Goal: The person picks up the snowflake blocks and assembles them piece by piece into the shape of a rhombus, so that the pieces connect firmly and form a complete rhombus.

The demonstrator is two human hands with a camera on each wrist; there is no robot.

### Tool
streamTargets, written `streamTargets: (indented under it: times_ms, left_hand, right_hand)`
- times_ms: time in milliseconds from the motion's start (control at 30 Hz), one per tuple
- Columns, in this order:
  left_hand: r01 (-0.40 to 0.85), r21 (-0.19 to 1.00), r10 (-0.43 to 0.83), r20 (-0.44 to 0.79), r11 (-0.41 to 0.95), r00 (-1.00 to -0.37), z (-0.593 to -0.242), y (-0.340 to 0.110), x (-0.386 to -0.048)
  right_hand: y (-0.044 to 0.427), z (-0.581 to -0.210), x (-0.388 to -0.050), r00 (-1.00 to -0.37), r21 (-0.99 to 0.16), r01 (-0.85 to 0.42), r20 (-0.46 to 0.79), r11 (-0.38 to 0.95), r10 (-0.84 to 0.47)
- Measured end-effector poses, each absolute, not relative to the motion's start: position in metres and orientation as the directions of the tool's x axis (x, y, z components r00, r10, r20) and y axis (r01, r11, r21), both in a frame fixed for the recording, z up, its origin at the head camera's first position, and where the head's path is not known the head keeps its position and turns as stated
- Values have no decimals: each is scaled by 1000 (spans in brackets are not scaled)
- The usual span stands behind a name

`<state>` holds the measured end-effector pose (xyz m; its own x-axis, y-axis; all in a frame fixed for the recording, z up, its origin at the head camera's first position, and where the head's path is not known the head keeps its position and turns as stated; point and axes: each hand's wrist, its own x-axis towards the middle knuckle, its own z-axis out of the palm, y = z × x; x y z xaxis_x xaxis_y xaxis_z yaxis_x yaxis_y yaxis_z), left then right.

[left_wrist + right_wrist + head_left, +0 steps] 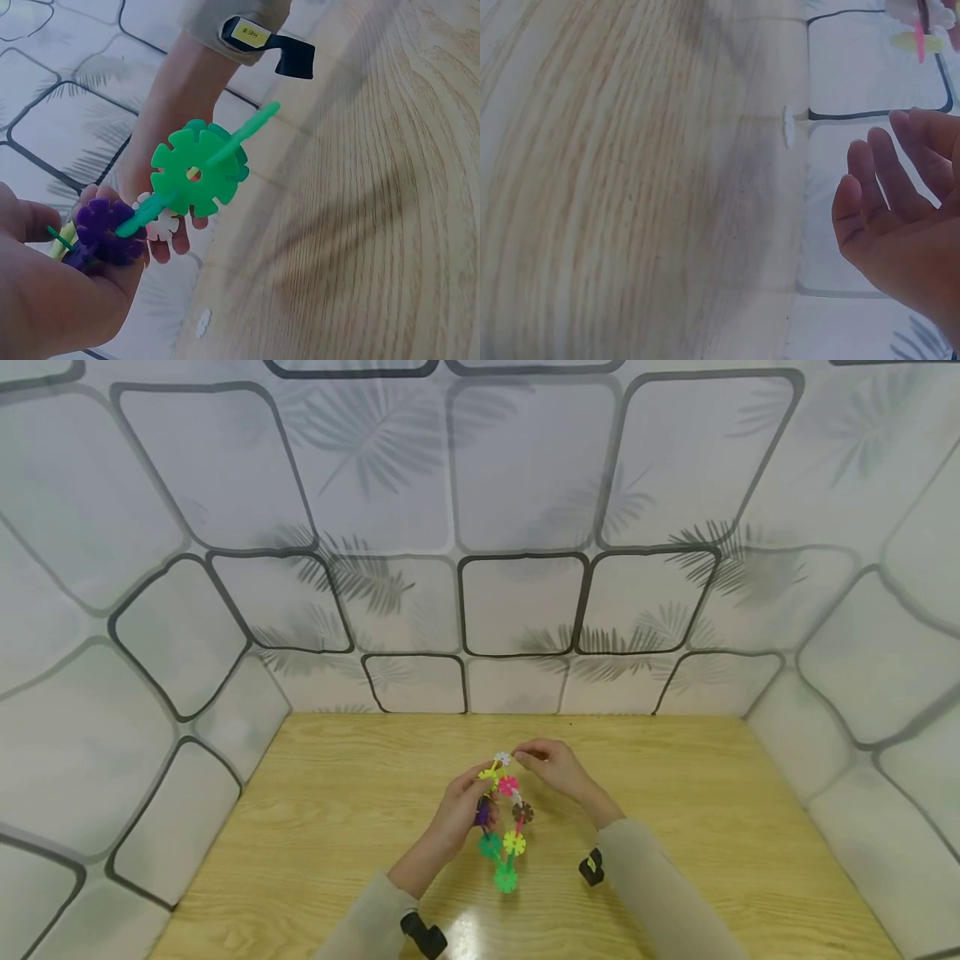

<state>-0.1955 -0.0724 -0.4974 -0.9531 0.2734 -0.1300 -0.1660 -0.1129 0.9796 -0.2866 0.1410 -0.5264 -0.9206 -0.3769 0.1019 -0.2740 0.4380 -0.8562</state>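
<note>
My left hand [459, 806] grips a looped chain of toothed plastic snowflake discs, pinching its yellow disc [487, 777] with the purple disc [111, 231] against the fingers. Below the hand hang a teal disc [491, 845] and a bright green disc [506, 878]; a pink disc [508, 786], a brown disc [522, 812] and another yellow disc [514, 842] form the right side. My right hand [558, 770] is by the top of the loop, fingers loosely bent, fingertips near a white disc [503, 758]. Nothing shows between them in the right wrist view.
A loose white disc [788, 126] lies on the wooden table [360, 760]. Pale patterned walls [517, 602] enclose the table at the back and both sides. Black wrist mounts [424, 935] stick out from both sleeves.
</note>
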Motion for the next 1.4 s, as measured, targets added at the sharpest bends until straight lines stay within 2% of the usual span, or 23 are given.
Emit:
streamTargets:
  times_ms: [233, 533, 800, 1167, 1400]
  left_hand:
    - [-94, 992, 264, -69, -83, -962, -500, -74, -196]
    - [-105, 992, 238, -84, -76, -968, -500, -75, -196]
    - [-85, 995, 191, -73, -56, -979, -500, -72, -195]
    - [-98, 991, 170, -82, -90, -982, -503, -72, -196]
    - [-109, 986, 179, -85, -127, -980, -503, -71, -196]
  right_hand:
    - [136, -534, -291, -924, -833, -258, 64, 489, -378]
    - [133, -563, -302, -937, -827, -213, 22, 519, -350]
    - [123, -565, -302, -936, -832, -171, -31, 528, -351]
    - [118, -568, -310, -922, -752, -241, -20, 614, -387]
    - [117, -567, -311, -912, -721, -234, -68, 652, -403]
